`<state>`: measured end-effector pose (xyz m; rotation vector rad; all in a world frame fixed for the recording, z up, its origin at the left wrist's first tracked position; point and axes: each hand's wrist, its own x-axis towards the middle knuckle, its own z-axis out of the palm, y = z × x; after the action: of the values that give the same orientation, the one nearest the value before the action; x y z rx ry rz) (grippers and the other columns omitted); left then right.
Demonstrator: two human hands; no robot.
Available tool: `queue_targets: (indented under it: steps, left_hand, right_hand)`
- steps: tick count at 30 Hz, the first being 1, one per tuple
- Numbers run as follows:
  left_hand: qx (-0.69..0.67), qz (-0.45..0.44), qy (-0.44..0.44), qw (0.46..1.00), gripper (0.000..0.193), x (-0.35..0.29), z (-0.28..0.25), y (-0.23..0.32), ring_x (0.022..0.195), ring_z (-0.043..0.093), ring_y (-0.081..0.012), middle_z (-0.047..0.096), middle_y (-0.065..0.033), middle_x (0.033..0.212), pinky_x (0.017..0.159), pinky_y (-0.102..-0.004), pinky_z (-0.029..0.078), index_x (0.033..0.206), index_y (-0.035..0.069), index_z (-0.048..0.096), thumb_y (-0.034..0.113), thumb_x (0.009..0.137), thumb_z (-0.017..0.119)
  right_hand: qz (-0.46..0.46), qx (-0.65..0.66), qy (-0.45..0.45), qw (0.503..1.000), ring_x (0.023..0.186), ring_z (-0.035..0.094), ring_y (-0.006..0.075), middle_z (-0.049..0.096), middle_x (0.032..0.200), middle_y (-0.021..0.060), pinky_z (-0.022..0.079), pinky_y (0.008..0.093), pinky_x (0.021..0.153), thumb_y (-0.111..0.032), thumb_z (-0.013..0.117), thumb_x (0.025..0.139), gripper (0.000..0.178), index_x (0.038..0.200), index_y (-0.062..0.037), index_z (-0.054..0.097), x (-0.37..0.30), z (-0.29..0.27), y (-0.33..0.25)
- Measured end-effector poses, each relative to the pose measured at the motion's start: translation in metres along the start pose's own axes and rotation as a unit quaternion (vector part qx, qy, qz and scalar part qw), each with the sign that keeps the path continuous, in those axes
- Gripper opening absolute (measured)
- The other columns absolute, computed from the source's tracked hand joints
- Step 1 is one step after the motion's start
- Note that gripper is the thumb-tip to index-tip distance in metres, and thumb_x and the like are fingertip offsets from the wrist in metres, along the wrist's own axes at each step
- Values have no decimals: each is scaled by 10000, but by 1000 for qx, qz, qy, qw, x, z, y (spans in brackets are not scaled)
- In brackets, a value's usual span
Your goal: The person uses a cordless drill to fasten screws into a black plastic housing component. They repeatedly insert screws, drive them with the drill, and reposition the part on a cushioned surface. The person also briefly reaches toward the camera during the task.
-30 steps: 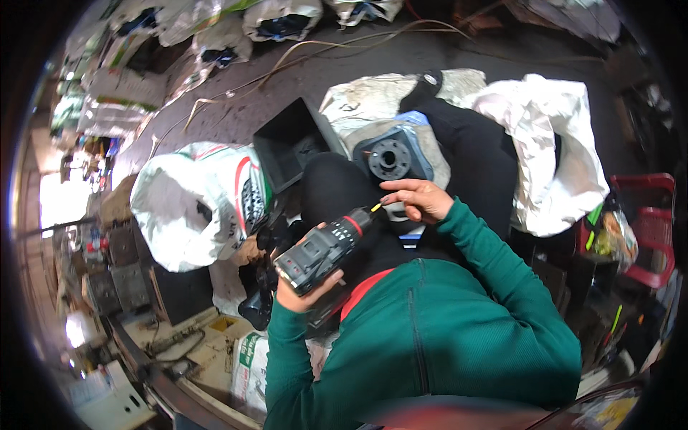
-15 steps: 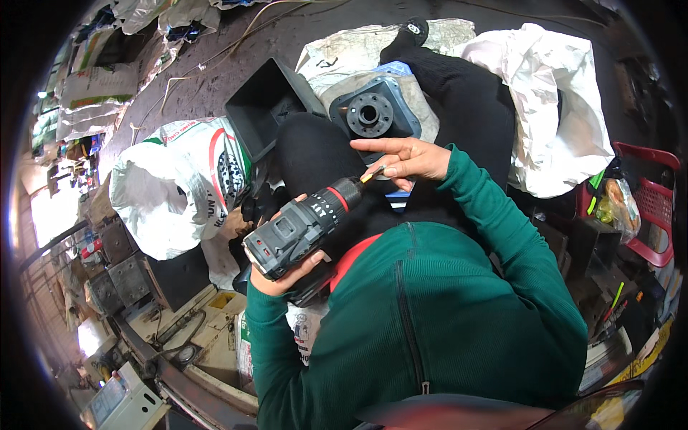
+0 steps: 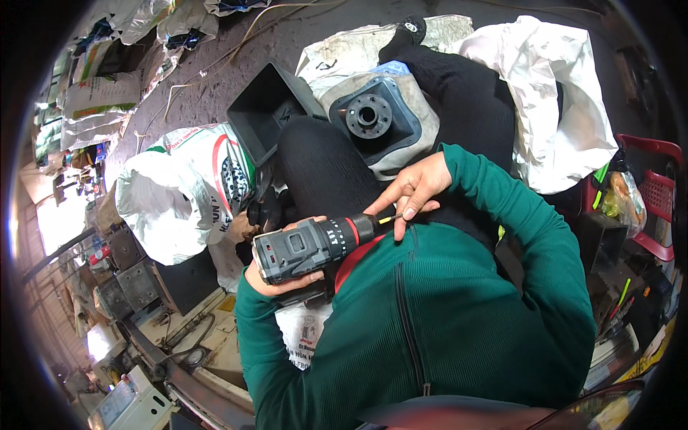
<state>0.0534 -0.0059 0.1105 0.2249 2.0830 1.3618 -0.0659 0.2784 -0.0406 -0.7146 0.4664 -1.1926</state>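
My left hand is wrapped round a dark grey cordless drill with a red ring behind its chuck. The drill lies almost level in front of my waist, its nose to the right. A thin bit with a yellow band sticks out of the chuck. My right hand has its thumb and fingers closed at the tip of this bit, with the index finger reaching to the chuck. Beyond my hands, a grey square-flanged part with a round, holed hub rests on a pale cloth between my legs.
A dark grey bin stands beyond my left knee. An open white sack is on the left, and a crumpled white sack lies by my right leg. A red plastic chair with a bagged item beside it is at the far right.
The drill has turned to point more to the right and come closer to my waist. My right hand has come down toward my body; its outstretched index finger now bends to the chuck.
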Motion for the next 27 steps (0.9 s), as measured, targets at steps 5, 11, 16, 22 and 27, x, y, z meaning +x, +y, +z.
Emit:
queue_targets:
  steps: [5, 11, 16, 22, 27]
  left_hand:
    - [30, 5, 25, 999, 673, 5, 6, -6, 1179, 533, -219, 521, -128, 1318, 1003, -353, 419, 1277, -5, 495, 142, 701, 811]
    - [40, -77, 149, 985, 356, 17, -4, -8, 929, 648, -213, 686, -88, 993, 844, -359, 490, 1039, 33, 667, 187, 741, 786]
    - [167, 11, 187, 968, 363, 53, -20, -4, 744, 636, -171, 675, -68, 889, 709, -315, 510, 1035, 8, 648, 165, 744, 796]
    - [106, -18, 225, 968, 358, 106, -28, 5, 572, 565, -95, 634, -24, 781, 512, -254, 455, 1043, 18, 607, 167, 770, 784]
    - [187, -26, 153, 970, 326, 150, -43, 7, 538, 567, -97, 638, -25, 702, 505, -268, 455, 1005, 20, 647, 204, 770, 779]
  right_hand:
    - [-26, 12, 74, 997, 658, 607, 64, 625, 1181, 186, 464, 181, 599, -178, 578, 913, 719, 1495, -62, 172, -6, 0, 9]
    - [-164, -16, 555, 815, 935, 634, 139, 638, 1152, 72, 482, 230, 658, -289, 570, 929, 495, 1353, -64, 447, -10, -25, 36]
    - [-289, 61, 788, 540, 846, 538, 53, 657, 1063, 24, 454, 224, 718, -295, 508, 970, 303, 1181, -98, 598, 5, -90, 51]
    - [-284, -51, 788, 544, 968, 620, 139, 686, 1024, 51, 462, 267, 848, -321, 462, 990, 353, 1128, -47, 638, 38, -135, 47]
    - [-201, -191, 837, 472, 893, 637, 265, 671, 951, 122, 477, 340, 796, -331, 473, 971, 343, 1006, -61, 681, 41, -142, 52]
